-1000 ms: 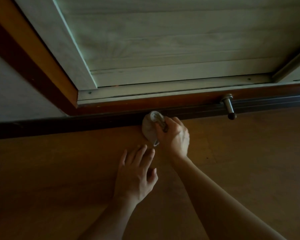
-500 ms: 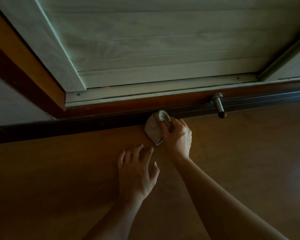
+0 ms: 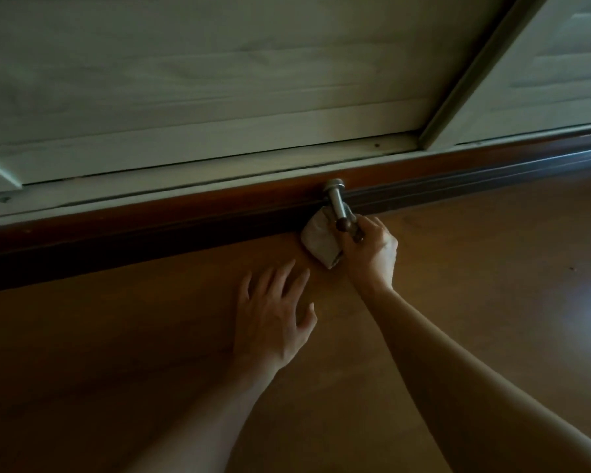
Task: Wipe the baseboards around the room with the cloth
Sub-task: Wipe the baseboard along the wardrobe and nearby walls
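A dark brown baseboard (image 3: 151,230) runs across the view where the wooden floor meets the wall. My right hand (image 3: 371,254) grips a bunched pale cloth (image 3: 318,238) and holds it against the baseboard, directly under a metal door stopper (image 3: 336,204) that sticks out from the board. The stopper's dark rubber tip overlaps my fingers and the cloth's upper edge. Fingers spread, my left hand (image 3: 275,319) rests flat on the floor just left of and below the cloth.
Above the baseboard stand pale green-white wooden door panels (image 3: 219,80) with a slanted frame strip (image 3: 464,73) at the right. The brown wooden floor (image 3: 492,285) stretches to the right and left, with a faint light patch at the far right.
My right hand has slid the cloth rightward along the baseboard until it lies under the door stopper. My left hand followed to the right along the floor.
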Demonstrator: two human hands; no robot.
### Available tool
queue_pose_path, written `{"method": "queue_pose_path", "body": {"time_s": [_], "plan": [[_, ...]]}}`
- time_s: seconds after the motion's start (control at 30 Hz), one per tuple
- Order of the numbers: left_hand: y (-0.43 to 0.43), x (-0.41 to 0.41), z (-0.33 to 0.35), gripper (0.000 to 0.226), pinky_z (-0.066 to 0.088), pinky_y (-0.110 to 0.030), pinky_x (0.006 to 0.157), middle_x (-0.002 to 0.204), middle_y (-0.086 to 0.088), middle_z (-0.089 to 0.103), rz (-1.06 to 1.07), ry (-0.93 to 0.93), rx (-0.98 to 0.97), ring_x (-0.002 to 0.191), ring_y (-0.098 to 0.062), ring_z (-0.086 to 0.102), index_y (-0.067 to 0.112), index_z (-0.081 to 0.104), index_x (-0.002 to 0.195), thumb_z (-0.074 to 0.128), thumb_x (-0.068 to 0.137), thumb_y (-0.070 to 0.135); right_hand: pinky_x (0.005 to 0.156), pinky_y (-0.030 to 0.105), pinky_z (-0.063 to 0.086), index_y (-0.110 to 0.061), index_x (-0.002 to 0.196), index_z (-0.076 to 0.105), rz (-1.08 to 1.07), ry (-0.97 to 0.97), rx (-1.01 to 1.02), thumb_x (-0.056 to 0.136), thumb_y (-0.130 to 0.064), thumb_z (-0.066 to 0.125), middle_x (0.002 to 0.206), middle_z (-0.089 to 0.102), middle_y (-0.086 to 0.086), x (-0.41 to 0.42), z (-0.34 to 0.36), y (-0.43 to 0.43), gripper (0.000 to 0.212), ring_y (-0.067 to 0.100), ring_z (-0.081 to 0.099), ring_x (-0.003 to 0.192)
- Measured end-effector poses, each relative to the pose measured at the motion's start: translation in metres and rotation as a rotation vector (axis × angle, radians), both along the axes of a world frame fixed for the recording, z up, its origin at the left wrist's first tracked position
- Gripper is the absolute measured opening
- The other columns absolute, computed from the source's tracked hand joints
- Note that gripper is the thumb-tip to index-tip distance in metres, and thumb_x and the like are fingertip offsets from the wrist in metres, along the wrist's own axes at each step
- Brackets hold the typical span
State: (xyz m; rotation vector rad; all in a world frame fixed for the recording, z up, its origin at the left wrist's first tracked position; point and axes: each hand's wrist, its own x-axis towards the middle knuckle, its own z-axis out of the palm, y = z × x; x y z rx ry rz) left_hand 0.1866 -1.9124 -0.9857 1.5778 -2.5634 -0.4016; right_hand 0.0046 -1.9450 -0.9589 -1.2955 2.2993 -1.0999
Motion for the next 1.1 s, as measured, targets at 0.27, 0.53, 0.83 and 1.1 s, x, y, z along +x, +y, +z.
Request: {"method": "queue_pose_path", "body": {"time_s": [0.27, 0.53, 0.83, 1.1], "plan": [[0.005, -0.059, -0.006, 0.060, 0.014, -0.066, 0.116, 0.157, 0.002, 0.038, 0.186, -0.125, -0.020, 0.146, -0.025, 0.028, 0.043, 0.038, 0.148, 0.031, 0.093, 0.066, 0.079, 0.041, 0.049, -0.011, 0.094, 0.070, -0.071, -0.037, 0.000, 0.095, -0.038, 0.063, 0.092, 0.061, 0.000, -0.039, 0.002, 0.002, 0.028, 0.018, 0.057, 0.081], [0.005, -0.064, -0.011, 0.062, 0.017, -0.065, 0.115, 0.157, 0.004, 0.037, 0.188, -0.172, -0.045, 0.145, -0.024, 0.031, 0.042, 0.039, 0.148, 0.035, 0.091, 0.067, 0.066, 0.010, 0.036, -0.013, 0.103, 0.073, 0.030, 0.009, -0.035, 0.093, -0.035, 0.066, 0.092, 0.064, -0.002, -0.059, -0.006, -0.002, 0.025, 0.005, 0.051, 0.072], [0.005, -0.063, -0.011, 0.062, 0.019, -0.065, 0.115, 0.156, 0.004, 0.038, 0.197, -0.192, -0.039, 0.145, -0.025, 0.031, 0.043, 0.038, 0.148, 0.039, 0.089, 0.064, 0.061, 0.010, 0.031, -0.010, 0.106, 0.071, 0.094, 0.022, 0.004, 0.094, -0.037, 0.063, 0.092, 0.062, 0.001, -0.074, -0.008, -0.001, 0.030, 0.006, 0.052, 0.071], [0.004, -0.064, -0.011, 0.060, 0.019, -0.065, 0.115, 0.156, 0.005, 0.036, 0.201, -0.184, -0.043, 0.144, -0.025, 0.031, 0.044, 0.040, 0.146, 0.039, 0.088, 0.062, 0.065, 0.005, 0.031, -0.010, 0.109, 0.072, 0.153, 0.050, -0.031, 0.093, -0.032, 0.067, 0.094, 0.065, 0.000, -0.078, -0.005, -0.003, 0.028, 0.004, 0.054, 0.074]]}}
